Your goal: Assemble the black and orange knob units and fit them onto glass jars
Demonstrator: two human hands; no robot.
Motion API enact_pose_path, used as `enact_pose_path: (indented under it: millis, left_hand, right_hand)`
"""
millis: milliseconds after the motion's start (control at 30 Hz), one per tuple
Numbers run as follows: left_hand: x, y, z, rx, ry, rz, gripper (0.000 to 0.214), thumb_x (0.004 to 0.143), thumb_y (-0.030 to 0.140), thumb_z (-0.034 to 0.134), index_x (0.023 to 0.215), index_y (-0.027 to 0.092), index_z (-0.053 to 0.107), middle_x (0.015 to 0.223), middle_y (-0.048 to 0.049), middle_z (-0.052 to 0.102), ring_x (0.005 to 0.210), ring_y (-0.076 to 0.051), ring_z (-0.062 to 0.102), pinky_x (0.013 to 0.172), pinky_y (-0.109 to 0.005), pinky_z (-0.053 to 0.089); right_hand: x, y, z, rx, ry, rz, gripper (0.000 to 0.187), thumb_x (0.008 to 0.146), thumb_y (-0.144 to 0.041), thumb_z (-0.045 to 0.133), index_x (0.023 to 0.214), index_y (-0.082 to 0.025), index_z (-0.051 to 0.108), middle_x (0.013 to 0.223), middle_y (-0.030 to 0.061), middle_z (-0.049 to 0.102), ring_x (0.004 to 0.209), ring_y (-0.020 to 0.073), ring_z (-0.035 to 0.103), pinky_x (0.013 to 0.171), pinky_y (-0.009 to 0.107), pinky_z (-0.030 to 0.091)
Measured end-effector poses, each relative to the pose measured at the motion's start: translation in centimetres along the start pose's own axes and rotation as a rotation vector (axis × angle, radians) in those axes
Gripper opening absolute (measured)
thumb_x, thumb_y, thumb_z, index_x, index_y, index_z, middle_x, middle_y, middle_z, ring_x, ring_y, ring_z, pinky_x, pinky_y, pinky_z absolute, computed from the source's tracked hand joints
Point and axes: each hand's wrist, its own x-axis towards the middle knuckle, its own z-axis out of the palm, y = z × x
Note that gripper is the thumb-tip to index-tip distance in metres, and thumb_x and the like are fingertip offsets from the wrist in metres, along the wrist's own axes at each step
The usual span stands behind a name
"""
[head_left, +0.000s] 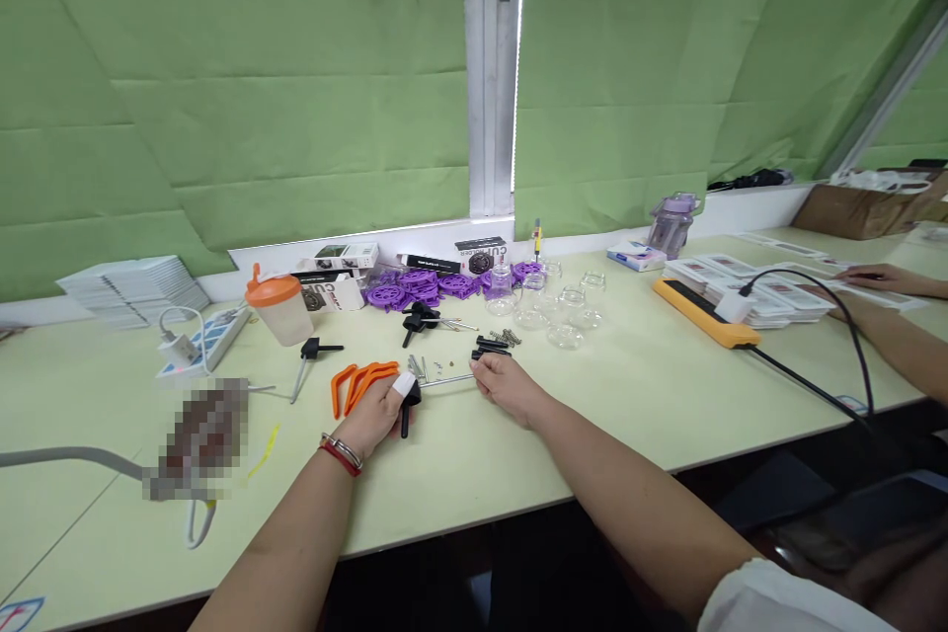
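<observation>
My left hand [374, 415], with a white cover on the thumb, grips a black plastic part [412, 397] that has a short stem pointing down. A thin metal rod [448, 380] runs sideways from that part. Its far end is pinched between the fingers of my right hand [511, 389]. Bent orange pieces [362, 383] lie beside my left hand. Small metal pins [417, 368] rest just beyond the rod. Past my right fingertips are black cylindrical pieces [490, 346] and coil springs [507, 338]. More black parts with rods [421, 318] sit farther back.
Purple plastic parts [407, 288], boxes [333, 292] and clear cups [567, 336] stand along the back. An orange-lidded container [284, 316] and power strip [214, 341] are left, near a pixelated object [203, 434]. At right are an orange power strip [700, 313] and another person's hands [870, 276].
</observation>
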Motion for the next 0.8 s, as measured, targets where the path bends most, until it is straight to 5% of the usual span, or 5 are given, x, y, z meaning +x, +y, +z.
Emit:
enact_pose_path:
  millis: [500, 800]
  left_hand:
    - [0.0, -0.1, 0.0, -0.034, -0.01, 0.001, 0.04, 0.086, 0.052, 0.032, 0.07, 0.021, 0.052, 0.061, -0.0017, 0.062, 0.044, -0.013, 0.049, 0.048, -0.026, 0.036]
    - [0.0, -0.1, 0.0, 0.024, 0.018, -0.003, 0.043, 0.087, 0.052, 0.029, 0.067, 0.021, 0.051, 0.06, -0.0021, 0.062, 0.043, -0.013, 0.048, 0.049, -0.027, 0.037]
  right_hand:
    - [0.3, 0.2, 0.2, 0.114, 0.036, 0.085, 0.045, 0.082, -0.059, 0.05, 0.065, -0.017, 0.047, 0.058, -0.0021, 0.048, 0.053, 0.0086, 0.043, 0.053, 0.022, 0.035]
    - [-0.4, -1.7, -0.7, 0.224, -0.06, 0.197, 0.021, 0.075, -0.035, 0.061, 0.081, -0.02, 0.047, 0.056, -0.0063, 0.051, 0.036, 0.0037, 0.028, 0.038, 0.02, 0.011]
